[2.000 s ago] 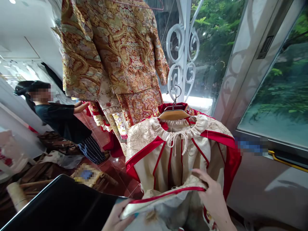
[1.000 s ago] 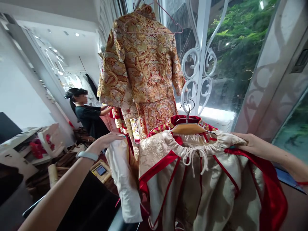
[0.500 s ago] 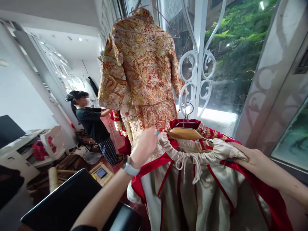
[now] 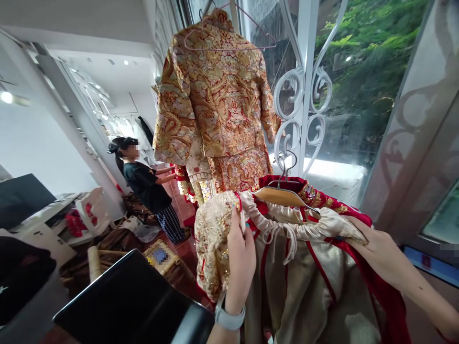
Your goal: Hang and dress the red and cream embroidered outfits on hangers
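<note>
A cream-lined skirt [image 4: 287, 277] with red seams and a gathered drawstring waistband faces me, inside out. My left hand [image 4: 241, 258], wearing a pale watch, pinches a fold at the waistband's left side. There, the beaded, gold-embroidered outer face [image 4: 215, 229] is turned toward me. With fingers mostly hidden behind the cloth, my right hand [image 4: 375, 246] grips the waistband's right end. A hanger [image 4: 278, 195] with a tan shoulder piece stands at the waist opening. Behind it is a red, gold-embroidered garment [image 4: 315, 193].
A gold-and-red brocade jacket [image 4: 229, 91] hangs behind, beside white scroll ironwork [image 4: 304, 81] at the window. Lower left is a black glossy panel [image 4: 132, 291]. Further back, a person in dark clothes [image 4: 145, 186] reaches toward hanging garments. Bags [image 4: 103, 248] lie on the floor.
My left hand has moved down and slightly right, and the skirt's left side has folded over, showing its beaded outer face. My right hand keeps its grip. The view has shifted slightly.
</note>
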{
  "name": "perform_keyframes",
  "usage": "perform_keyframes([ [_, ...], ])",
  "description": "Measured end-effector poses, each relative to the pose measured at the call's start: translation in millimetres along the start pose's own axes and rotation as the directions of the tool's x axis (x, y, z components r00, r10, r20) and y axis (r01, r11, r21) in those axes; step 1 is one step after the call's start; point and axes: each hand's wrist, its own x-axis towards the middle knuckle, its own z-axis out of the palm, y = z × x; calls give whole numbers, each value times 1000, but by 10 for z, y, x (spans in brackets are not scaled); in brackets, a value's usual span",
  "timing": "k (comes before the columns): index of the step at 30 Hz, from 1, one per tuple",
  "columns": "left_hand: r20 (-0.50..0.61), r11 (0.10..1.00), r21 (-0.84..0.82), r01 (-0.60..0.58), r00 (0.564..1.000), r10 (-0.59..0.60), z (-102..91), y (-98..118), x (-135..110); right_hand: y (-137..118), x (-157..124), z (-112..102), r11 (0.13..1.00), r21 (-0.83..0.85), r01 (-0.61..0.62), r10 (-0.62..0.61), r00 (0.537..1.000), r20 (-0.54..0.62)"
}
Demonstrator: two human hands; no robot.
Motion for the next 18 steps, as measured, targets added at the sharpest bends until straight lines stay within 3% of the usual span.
perform_keyframes([
  [2,-10,999,-33,-17,1000,17,60,23,65,0,-9,29,1000,3,21,-21,1000,-2],
  [6,225,987,110,-120,970,93,-194,-57,357,3,-7,48,999,17,46,-46,999,-11],
  [7,223,968,167,-190,963,151,-299,-96,475,-2,-6,45,999,22,46,-46,999,-9],
  [10,58,901,289,-322,946,320,-542,-261,911,-32,0,21,998,40,44,-44,999,8],
  [11,55,911,275,-307,951,304,-583,-328,1064,-44,5,12,998,47,44,-45,999,11],
  [13,173,955,198,-219,967,186,-619,-454,1338,-58,21,-4,997,58,43,-44,999,23],
  [15,322,978,148,-148,942,94,-629,-539,1532,-52,42,-19,997,68,25,-28,999,45],
  [18,394,980,138,-145,915,80,-658,-575,1639,-12,72,-62,997,80,-11,5,997,77],
])
